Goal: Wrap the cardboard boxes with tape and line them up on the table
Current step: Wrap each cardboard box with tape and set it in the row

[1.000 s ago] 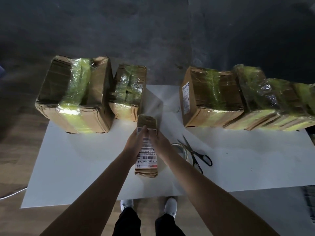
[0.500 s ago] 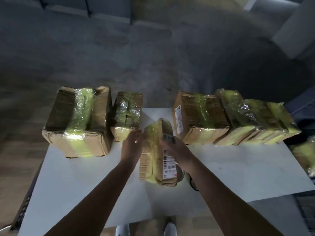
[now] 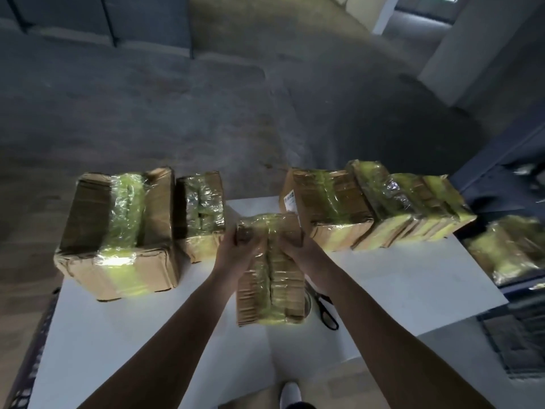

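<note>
A narrow cardboard box (image 3: 269,286) wrapped in yellowish tape is held above the white table (image 3: 413,278), in the gap of the back row. My left hand (image 3: 236,252) grips its far left end and my right hand (image 3: 298,246) grips its far right end. To the left stand a large taped box (image 3: 118,231) and a smaller taped box (image 3: 200,214). On the right, a taped box with a white label (image 3: 327,208) leans against several more taped boxes (image 3: 413,208).
Black-handled scissors (image 3: 326,309) and a tape roll (image 3: 308,302) lie on the table just right of the held box, mostly hidden by it. Another taped parcel (image 3: 513,252) sits off the table's right edge. Concrete floor lies beyond the table.
The held box has been turned so its taped side faces up and its barcode label no longer shows. It moved forward toward the gap in the row. The camera tilted up.
</note>
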`<act>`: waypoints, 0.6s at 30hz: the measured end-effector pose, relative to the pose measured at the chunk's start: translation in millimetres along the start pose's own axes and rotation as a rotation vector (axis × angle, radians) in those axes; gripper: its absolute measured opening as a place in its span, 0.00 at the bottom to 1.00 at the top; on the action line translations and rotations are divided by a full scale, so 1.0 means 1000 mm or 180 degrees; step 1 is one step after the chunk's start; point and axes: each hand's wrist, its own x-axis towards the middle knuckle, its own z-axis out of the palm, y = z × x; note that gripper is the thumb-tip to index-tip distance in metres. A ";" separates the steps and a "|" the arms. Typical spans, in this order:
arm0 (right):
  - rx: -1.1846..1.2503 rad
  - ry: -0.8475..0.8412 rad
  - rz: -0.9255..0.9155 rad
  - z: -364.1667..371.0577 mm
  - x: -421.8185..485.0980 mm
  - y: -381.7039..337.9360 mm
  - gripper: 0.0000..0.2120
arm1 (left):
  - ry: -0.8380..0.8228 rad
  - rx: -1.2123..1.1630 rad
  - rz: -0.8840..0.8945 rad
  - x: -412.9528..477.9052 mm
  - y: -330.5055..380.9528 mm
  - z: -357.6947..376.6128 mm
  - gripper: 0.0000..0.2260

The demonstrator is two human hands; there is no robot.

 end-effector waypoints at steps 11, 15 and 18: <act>-0.0146 0.0844 -0.0127 -0.018 0.044 -0.006 0.09 | 0.0023 0.0287 0.0287 -0.009 -0.023 0.028 0.31; -0.0947 0.0818 -0.0509 -0.012 0.052 0.013 0.33 | 0.0480 0.0281 0.0271 0.006 -0.019 0.034 0.31; -0.0733 0.0724 -0.0344 -0.018 0.060 0.026 0.42 | 0.0607 0.0607 0.0312 0.013 -0.023 0.039 0.30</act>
